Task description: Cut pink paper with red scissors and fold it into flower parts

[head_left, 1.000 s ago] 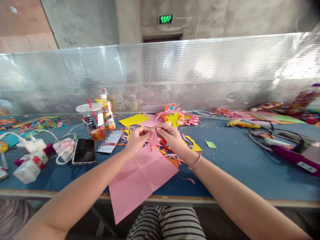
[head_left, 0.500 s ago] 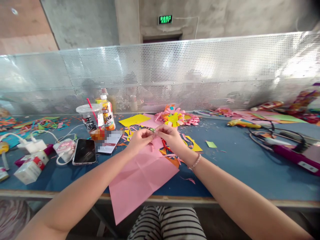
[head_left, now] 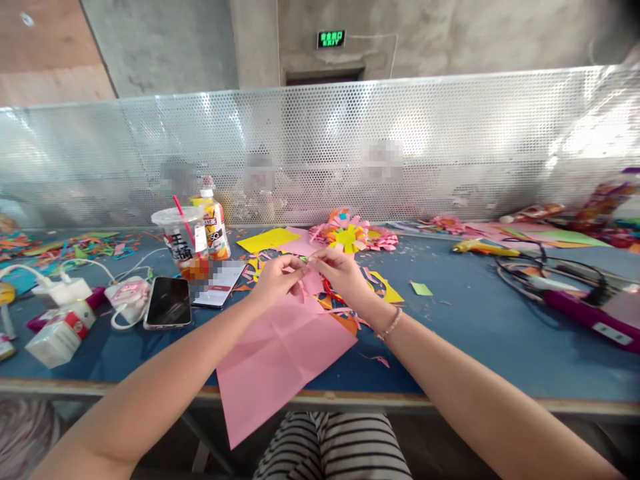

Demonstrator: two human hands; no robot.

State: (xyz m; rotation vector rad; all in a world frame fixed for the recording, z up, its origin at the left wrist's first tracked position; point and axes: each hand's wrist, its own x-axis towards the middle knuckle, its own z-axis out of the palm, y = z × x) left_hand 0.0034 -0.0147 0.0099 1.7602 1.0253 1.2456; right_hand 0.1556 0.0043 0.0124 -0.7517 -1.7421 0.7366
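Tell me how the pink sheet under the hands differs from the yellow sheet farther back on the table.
The pink sheet is much larger than the yellow sheet. The pink sheet shows fold creases and hangs over the table's near edge; the yellow sheet lies wholly on the table. The left hand and right hand work above the pink sheet's far corner; the yellow sheet is untouched. Both are plain coloured paper.

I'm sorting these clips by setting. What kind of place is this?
Probably a shared craft workbench: paper scraps litter the blue table, finished paper flowers lie behind the hands, and a glue gun sits nearby.
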